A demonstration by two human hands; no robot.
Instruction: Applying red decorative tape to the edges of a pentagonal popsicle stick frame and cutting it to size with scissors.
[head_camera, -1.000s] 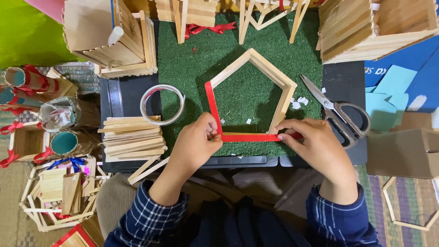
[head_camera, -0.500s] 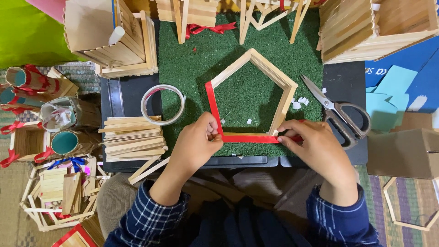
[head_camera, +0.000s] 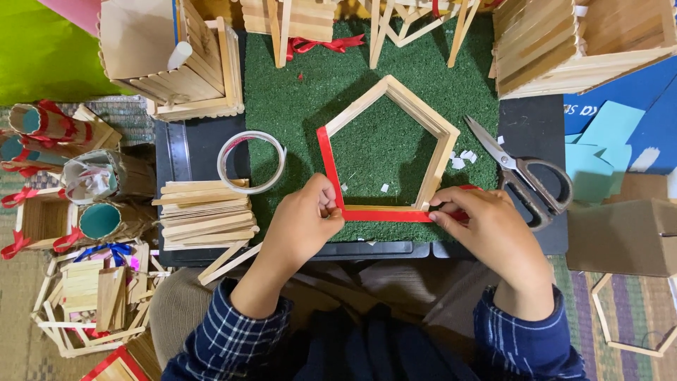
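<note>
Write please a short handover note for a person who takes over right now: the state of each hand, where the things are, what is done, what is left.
Left hand: fingers pinch the lower-left corner of the pentagon frame of wooden sticks, on the red ribbon.
Right hand: presses the ribbon's other end at the lower-right corner.
Frame lies flat on the green turf mat. Tape roll and stick pile lie left of it, scissors right.
Done: left side and bottom edge covered in red.
Left: the right side and both top sides are bare wood.
</note>
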